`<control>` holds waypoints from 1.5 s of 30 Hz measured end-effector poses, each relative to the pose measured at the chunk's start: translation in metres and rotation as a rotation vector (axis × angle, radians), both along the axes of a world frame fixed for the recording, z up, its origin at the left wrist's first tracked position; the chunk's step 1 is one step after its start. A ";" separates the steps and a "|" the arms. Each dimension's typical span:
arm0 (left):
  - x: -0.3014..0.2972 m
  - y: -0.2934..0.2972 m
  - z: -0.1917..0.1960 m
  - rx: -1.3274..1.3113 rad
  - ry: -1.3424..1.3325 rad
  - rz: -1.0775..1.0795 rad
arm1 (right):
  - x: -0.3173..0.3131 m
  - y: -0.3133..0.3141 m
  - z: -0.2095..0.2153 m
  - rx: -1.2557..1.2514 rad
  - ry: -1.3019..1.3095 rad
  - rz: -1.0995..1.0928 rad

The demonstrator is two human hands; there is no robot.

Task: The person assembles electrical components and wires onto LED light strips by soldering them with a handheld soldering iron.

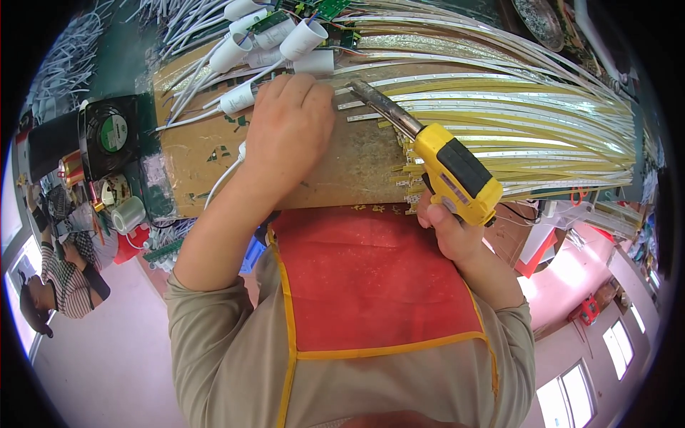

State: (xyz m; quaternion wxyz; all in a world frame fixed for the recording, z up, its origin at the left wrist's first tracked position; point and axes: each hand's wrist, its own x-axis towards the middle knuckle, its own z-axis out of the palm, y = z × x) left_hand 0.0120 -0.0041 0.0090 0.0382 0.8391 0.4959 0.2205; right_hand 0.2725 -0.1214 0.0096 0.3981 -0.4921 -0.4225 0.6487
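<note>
Flat brown board (349,167) is lying below. My right hand (454,232) is holding the yellow-and-black plastic soldering gun (432,143) by its handle; it's likely feeling light. Its metal nose (389,110), over the board, may be burning. I can't tell what my left hand (292,125) is holding.

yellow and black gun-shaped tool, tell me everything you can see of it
The yellow and black gun-shaped tool has a plastic-looking yellow body with a black side panel, and a slim, metallic-looking grey barrel, darker toward its tip. It is held slanted, the barrel pointing up and left in the picture, over the flat brown work board. The bare right hand grips it, hiding most of the handle. Whether the tip touches anything cannot be told.
</note>
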 end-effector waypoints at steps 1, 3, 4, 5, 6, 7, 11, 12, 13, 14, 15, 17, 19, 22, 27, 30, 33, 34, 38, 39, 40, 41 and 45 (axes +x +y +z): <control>0.000 0.000 -0.001 0.004 0.002 -0.002 | 0.000 -0.001 0.000 -0.001 0.001 -0.002; 0.001 0.000 0.000 0.003 0.004 -0.003 | -0.004 -0.001 0.000 0.012 -0.007 -0.017; 0.001 0.000 0.000 0.001 0.005 -0.005 | -0.005 -0.001 0.001 0.024 -0.017 -0.032; 0.001 0.000 0.000 0.002 0.007 -0.003 | -0.004 -0.001 0.001 0.025 -0.015 -0.031; 0.000 0.000 0.000 -0.001 0.007 -0.005 | -0.002 -0.001 0.002 0.023 -0.003 -0.018; 0.000 0.000 0.000 -0.004 0.007 -0.007 | 0.000 -0.001 0.003 0.021 0.009 -0.005; 0.001 -0.001 0.000 -0.013 0.013 0.001 | 0.002 -0.001 0.010 0.012 0.053 -0.045; 0.001 0.000 0.001 -0.011 0.012 -0.003 | 0.003 -0.001 0.012 -0.003 0.058 -0.060; 0.001 0.000 0.001 -0.009 0.011 -0.007 | 0.005 -0.001 0.013 -0.019 0.064 -0.076; 0.002 0.000 0.001 -0.007 0.013 -0.009 | 0.007 -0.001 0.014 -0.026 0.065 -0.071; 0.002 0.000 0.000 -0.007 0.013 -0.009 | 0.007 -0.001 0.015 -0.025 0.066 -0.074; 0.002 0.000 0.001 -0.005 0.017 -0.005 | 0.007 -0.001 0.016 -0.015 0.135 -0.117; 0.001 -0.001 0.003 0.004 0.000 0.000 | 0.005 0.001 0.016 0.003 0.163 -0.131; 0.001 0.001 0.003 -0.008 0.001 -0.016 | 0.007 0.000 0.015 0.036 0.181 -0.173; 0.001 0.002 -0.001 0.027 -0.005 -0.024 | 0.010 -0.002 0.012 0.074 0.187 -0.194; 0.001 0.001 0.005 -0.002 0.010 -0.013 | 0.012 -0.001 0.013 0.098 0.188 -0.190; 0.000 -0.003 0.010 -0.036 0.023 0.012 | 0.016 -0.001 0.014 0.069 0.217 -0.164; -0.001 -0.004 0.011 -0.007 0.003 0.013 | 0.017 0.000 0.015 0.067 0.218 -0.166; -0.014 -0.021 0.026 0.111 -0.022 0.060 | 0.020 -0.001 0.013 0.061 0.242 -0.200; -0.020 -0.026 0.028 0.047 0.021 0.113 | 0.021 0.000 0.013 0.070 0.246 -0.203; -0.026 -0.031 0.028 -0.017 0.063 0.165 | 0.022 0.001 0.014 0.078 0.239 -0.201; -0.033 -0.037 0.023 -0.006 0.067 0.166 | 0.022 0.003 0.015 0.088 0.234 -0.193; -0.042 -0.044 0.013 -0.023 0.075 0.151 | 0.023 0.007 0.014 0.111 0.230 -0.187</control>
